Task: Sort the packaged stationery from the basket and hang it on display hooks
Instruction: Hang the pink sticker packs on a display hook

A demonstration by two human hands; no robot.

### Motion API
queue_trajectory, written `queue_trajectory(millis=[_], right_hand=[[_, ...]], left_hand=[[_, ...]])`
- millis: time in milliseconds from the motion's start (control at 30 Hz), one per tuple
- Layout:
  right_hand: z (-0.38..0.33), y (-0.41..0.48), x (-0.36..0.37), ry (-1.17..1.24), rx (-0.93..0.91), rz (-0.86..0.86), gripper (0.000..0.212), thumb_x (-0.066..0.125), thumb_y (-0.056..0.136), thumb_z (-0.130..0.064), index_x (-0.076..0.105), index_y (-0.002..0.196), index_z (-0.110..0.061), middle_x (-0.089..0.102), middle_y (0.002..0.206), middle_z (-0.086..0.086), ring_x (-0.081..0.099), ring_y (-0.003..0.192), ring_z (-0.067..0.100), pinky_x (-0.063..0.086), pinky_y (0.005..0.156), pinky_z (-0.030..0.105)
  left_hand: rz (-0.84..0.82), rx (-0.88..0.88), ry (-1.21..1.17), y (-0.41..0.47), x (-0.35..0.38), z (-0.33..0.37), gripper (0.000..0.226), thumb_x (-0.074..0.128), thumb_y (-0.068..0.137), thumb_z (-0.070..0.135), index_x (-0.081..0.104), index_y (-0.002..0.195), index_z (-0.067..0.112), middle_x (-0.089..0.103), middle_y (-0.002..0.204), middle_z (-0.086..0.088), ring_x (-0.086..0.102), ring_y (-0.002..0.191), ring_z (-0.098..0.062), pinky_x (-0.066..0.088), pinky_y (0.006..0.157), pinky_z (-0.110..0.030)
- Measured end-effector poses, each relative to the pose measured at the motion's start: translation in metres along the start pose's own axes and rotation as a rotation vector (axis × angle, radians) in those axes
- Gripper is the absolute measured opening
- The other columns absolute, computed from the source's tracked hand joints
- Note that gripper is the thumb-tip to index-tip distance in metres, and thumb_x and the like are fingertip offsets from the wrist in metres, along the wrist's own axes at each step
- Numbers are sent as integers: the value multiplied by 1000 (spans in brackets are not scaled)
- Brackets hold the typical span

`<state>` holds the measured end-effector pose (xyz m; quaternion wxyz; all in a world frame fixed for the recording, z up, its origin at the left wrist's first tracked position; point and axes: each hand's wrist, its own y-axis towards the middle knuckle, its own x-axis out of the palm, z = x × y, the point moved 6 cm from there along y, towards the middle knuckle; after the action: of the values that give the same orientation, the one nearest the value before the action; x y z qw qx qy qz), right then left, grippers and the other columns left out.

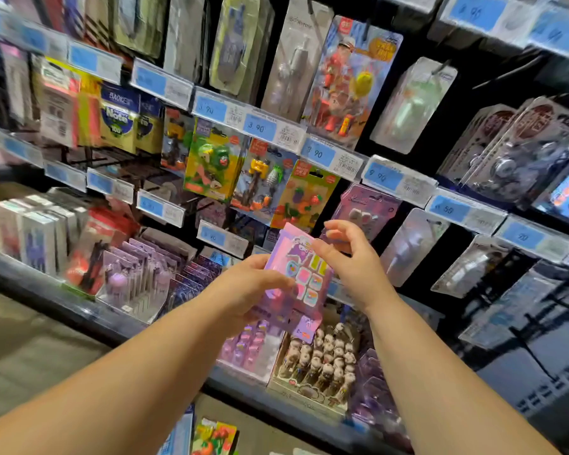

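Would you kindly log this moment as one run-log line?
left hand: holds pink packet | right hand: pinches its top edge | status: packet not yet hung

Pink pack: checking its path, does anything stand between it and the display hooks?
Nothing visible lies between the pink pack and the display wall, but hung packs like the purple pack already fill the spot behind it.

A: How's the light?
B: Bright, from above — glare on the clear blister packs (411, 103), black back panel (467, 93) dim.
A: Sharp?
B: Centre only; left boxes (30, 231) and right edge smear, price rails (329, 152) bow.
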<state>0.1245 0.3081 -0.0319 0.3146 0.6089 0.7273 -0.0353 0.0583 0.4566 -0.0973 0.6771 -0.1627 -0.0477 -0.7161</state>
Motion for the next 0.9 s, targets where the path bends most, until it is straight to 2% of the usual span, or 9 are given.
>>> queue_trajectory(millis=[67, 133, 267, 367, 433, 567, 667, 800, 900], right_hand=[[4, -1, 8, 41, 32, -89, 41, 74, 84, -33, 55, 120, -35, 57, 118, -6, 58, 106, 10, 53, 75, 22], [8, -2, 7, 58, 48, -115, 43, 81, 77, -27, 59, 113, -35, 65, 109, 0, 67, 98, 19, 56, 82, 35], [18, -7, 3, 237, 159, -133, 37, 74, 83, -10, 61, 117, -19, 69, 111, 13, 70, 94, 26, 57, 86, 45], [20, -11, 6, 451, 219, -45, 25, 63, 90, -4, 59, 114, -11, 69, 104, 14, 70, 82, 24, 59, 76, 41], [23, -12, 8, 531, 245, 50, 15, 60, 93, -6, 58, 107, -8, 70, 98, 15, 70, 77, 25, 61, 68, 41], [37, -15, 11, 599, 349, 148, 20, 60, 94, -10, 50, 107, 1, 63, 115, 29, 68, 94, 36, 57, 81, 53], [39, -19, 10, 582, 401, 55, 25, 64, 90, -5, 43, 104, -8, 59, 122, 26, 65, 90, 28, 56, 82, 47], [37, -27, 10, 441, 361, -170, 33, 65, 85, 4, 43, 106, -9, 65, 102, 17, 68, 69, 18, 52, 49, 24], [41, -29, 3, 387, 307, -188, 48, 68, 84, 4, 44, 121, -14, 70, 104, 17, 71, 81, 24, 58, 61, 33]], left_hand=[[-30, -28, 49, -3, 3, -2, 31, 64, 83, 1, 66, 111, 13, 73, 96, -18, 64, 63, -28, 45, 54, -25], [-34, -38, 73, -4, 4, -4, 26, 66, 81, 1, 68, 105, 12, 73, 90, -19, 61, 58, -26, 44, 50, -22], [118, -8, -84, 0, -8, -8, 30, 74, 76, 2, 63, 104, 3, 71, 85, -17, 63, 60, -26, 46, 48, -23], [123, 16, -280, 2, -10, -6, 28, 70, 83, 8, 64, 108, -3, 72, 94, -17, 70, 72, -29, 52, 49, -26], [70, -21, -313, 1, -3, -9, 13, 68, 85, 11, 68, 93, 0, 73, 87, -13, 71, 79, -29, 58, 57, -30], [85, -27, -380, 1, 7, -18, 10, 68, 85, 5, 63, 93, 9, 72, 78, -8, 68, 60, -14, 59, 67, -32], [142, 57, -462, 3, 2, -14, 9, 63, 90, 6, 62, 98, 10, 75, 80, -7, 71, 63, -16, 58, 55, -29], [163, 97, -439, 5, 4, -7, 13, 62, 91, 7, 61, 104, 8, 75, 77, -5, 71, 62, -17, 56, 57, -28], [183, 118, -350, 10, 12, -2, 6, 62, 92, 9, 62, 98, 10, 74, 82, -8, 69, 62, -19, 54, 47, -28]])
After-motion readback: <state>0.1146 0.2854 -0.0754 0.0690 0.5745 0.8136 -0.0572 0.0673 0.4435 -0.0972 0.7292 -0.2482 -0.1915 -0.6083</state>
